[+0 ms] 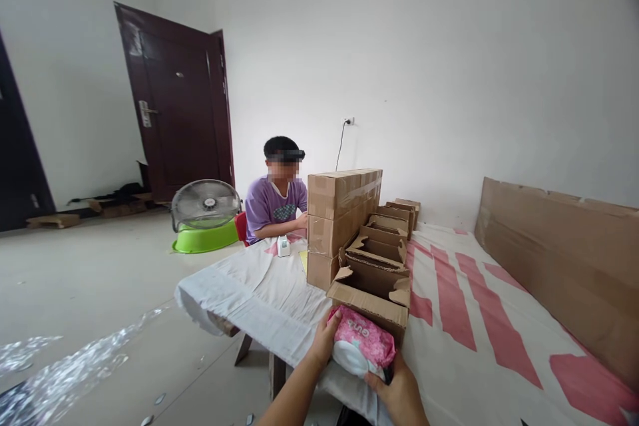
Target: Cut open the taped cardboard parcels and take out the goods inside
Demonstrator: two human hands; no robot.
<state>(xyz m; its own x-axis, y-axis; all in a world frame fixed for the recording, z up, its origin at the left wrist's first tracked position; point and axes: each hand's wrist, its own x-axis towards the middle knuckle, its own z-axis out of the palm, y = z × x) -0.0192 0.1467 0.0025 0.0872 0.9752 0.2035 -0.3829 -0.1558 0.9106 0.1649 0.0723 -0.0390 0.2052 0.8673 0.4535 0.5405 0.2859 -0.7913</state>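
A pink pack of wet wipes [362, 339] with a white lid is held between my two hands, just in front of the nearest open cardboard box [372, 296]. My left hand [325, 339] grips the pack's left end, thumb on top. At its lower right end, my right hand [392, 386] closes round the other side. The near box stands with its flaps up, and I cannot see its bottom. Behind it, several more open boxes [382, 244] run in a row toward the wall.
Taped cartons [324, 233] are stacked left of the open boxes. Across the table sits a person in a purple shirt [274, 206], beside a small white device [283, 246]. A large cardboard sheet [559, 253] borders the right side. A fan [207, 203] and plastic wrapping [74, 373] are on the floor.
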